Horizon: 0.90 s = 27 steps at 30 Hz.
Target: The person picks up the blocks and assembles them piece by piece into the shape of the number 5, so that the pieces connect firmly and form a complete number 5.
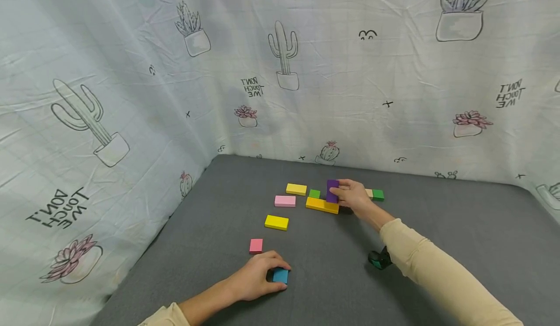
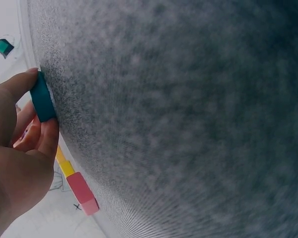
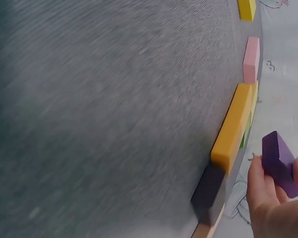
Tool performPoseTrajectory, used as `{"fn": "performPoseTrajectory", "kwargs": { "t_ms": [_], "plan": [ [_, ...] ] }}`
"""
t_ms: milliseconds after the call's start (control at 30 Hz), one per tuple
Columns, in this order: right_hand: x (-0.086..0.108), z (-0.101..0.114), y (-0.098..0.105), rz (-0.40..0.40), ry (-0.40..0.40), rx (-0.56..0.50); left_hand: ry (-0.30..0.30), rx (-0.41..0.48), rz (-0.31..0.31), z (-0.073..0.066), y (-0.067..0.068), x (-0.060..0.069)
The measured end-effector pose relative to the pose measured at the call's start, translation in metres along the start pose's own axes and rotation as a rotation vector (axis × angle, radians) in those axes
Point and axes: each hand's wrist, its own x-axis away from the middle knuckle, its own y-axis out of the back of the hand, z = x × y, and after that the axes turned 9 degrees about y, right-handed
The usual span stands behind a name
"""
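My cream sleeves (image 1: 450, 277) are showing closest, above the near part of the grey table (image 1: 323, 248). My left hand (image 1: 258, 275) is gripping a blue block (image 1: 280, 276) low at the tabletop, thumb and fingers curving only partway in and pressing opposite sides. A reddish-pink block (image 1: 255, 246) is sitting just beyond. Bare table is spreading between my hands and to the right of my right arm; the far edge is running along a printed curtain (image 1: 393, 73), and the left edge is lying well apart from my left hand. Farther out, my right hand (image 1: 353, 197) is pinching a purple block (image 1: 332, 191) between thumb and fingers, holding it up near the right end of an orange block (image 1: 322, 205). A black block (image 3: 208, 186) is lying beside that end.
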Motion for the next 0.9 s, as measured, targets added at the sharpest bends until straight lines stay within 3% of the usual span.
{"fn": "performPoseTrajectory", "kwargs": {
  "t_ms": [433,667,900],
  "plan": [
    [0.023,-0.007,0.035,0.065,-0.057,-0.040,-0.005,-0.010,-0.012,-0.001,-0.001,0.000],
    [0.037,-0.012,0.041,0.070,-0.130,-0.039,-0.043,-0.009,-0.043,-0.001,-0.002,0.001],
    [0.053,-0.012,0.037,0.062,-0.192,0.003,-0.045,0.008,-0.036,-0.001,-0.001,0.001]
  ]
}}
